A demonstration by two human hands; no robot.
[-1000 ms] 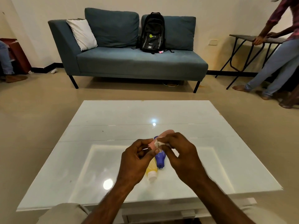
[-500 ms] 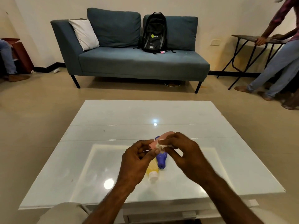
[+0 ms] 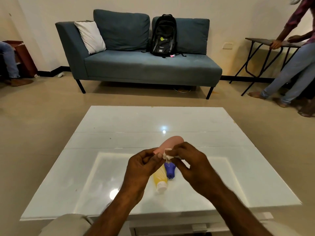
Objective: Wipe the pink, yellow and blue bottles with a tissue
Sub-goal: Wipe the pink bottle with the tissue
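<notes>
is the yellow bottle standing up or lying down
Lying down. The yellow bottle rests on its side on the white table, white cap toward the camera, beside the blue bottle.

You have three bottles in front of you: one pink bottle (image 3: 171, 143), one yellow bottle (image 3: 159, 178) and one blue bottle (image 3: 170, 170). There is one tissue (image 3: 167, 155), and two hands: your left hand (image 3: 142, 169) and your right hand (image 3: 192, 164). One white table (image 3: 119, 126) stands under them. Beyond it you can count one blue-grey sofa (image 3: 144, 65) with two back cushions, one white pillow (image 3: 90, 36) and one black backpack (image 3: 163, 35). One dark folding table (image 3: 255, 40) stands at the right, and two other people show at the room's edges
</notes>
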